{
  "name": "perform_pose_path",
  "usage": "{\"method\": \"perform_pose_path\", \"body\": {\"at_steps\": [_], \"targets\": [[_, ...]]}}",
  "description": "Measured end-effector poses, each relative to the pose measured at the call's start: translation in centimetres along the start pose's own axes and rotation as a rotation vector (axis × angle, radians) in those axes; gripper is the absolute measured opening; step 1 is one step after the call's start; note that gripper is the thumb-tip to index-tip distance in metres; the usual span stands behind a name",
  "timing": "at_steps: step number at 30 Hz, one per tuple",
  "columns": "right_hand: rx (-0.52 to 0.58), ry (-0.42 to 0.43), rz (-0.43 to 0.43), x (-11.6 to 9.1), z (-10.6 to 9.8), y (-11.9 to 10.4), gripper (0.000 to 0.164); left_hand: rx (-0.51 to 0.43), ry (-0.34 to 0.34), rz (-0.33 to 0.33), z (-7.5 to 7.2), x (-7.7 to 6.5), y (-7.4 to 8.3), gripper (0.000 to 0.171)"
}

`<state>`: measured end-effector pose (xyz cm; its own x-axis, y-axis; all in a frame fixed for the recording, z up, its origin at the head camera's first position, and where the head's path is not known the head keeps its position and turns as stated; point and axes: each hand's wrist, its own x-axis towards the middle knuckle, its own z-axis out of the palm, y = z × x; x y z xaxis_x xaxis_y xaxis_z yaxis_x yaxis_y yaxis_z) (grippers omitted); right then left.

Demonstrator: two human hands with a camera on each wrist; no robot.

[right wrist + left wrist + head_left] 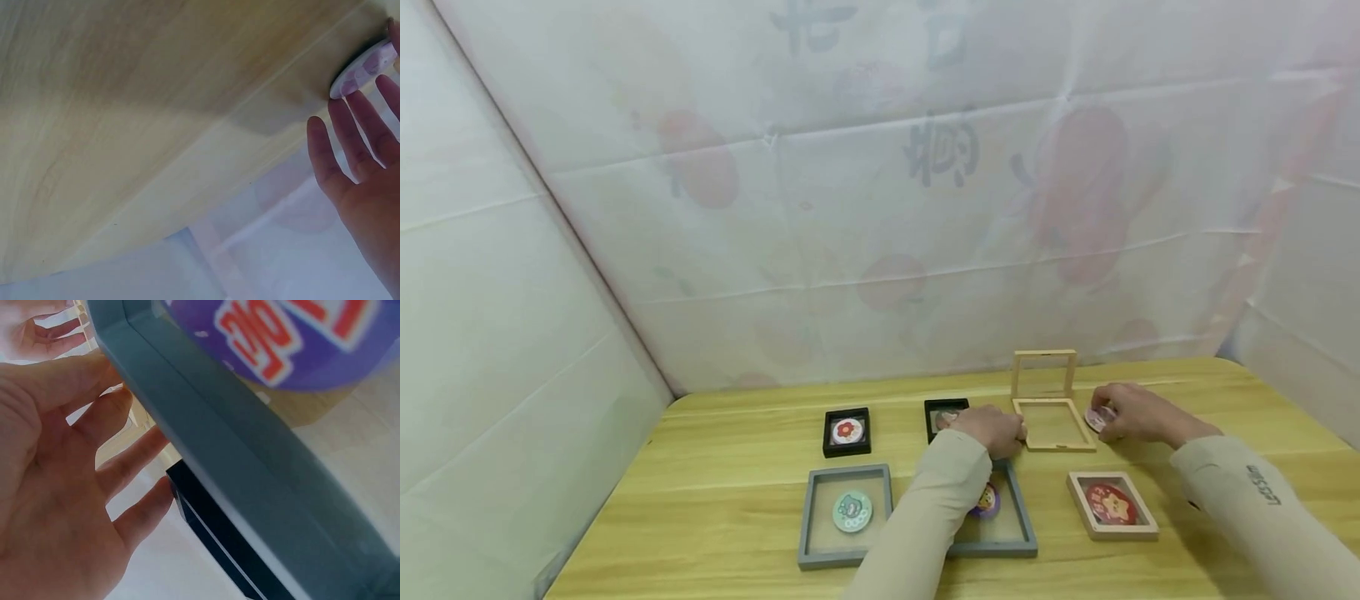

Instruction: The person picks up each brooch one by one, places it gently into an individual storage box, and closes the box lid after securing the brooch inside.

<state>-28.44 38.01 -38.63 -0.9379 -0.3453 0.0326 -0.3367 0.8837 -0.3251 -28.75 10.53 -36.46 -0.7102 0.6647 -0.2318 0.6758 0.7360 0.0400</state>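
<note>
Out at the right, my right hand [1138, 414] pinches a round pinkish badge [1097, 419] by its edge, tilted up from the table. In the right wrist view its fingertips [319, 125] spread along the badge [359, 74]. Left of it stands an opened light wooden display frame [1056, 447], its lid raised at the back. My left hand [988, 429] holds this frame near its left front corner; in the left wrist view the grey frame [219, 437] partly hides those fingertips. Clear film spans the wooden frame.
A closed pale frame with a red star badge [1112, 504] lies in front. Grey frames hold a green badge [852, 511] and a purple badge [987, 502], partly behind my left sleeve. Black frames [847, 451] [934, 406] stand farther back. A fabric wall [850, 333] borders the table.
</note>
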Motion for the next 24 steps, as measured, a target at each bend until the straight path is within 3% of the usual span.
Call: {"method": "perform_pose_path", "body": {"at_steps": [8,24], "targets": [[0.012,0.017,-0.004,0.03,0.24,-0.08,0.03,0.002,0.026,-0.061,-0.07,-0.44,0.67,0.024],[0.007,0.029,-0.02,0.63,-0.68,-0.92,0.033,0.027,0.032,-0.051,0.02,-0.17,0.54,0.025]]}}
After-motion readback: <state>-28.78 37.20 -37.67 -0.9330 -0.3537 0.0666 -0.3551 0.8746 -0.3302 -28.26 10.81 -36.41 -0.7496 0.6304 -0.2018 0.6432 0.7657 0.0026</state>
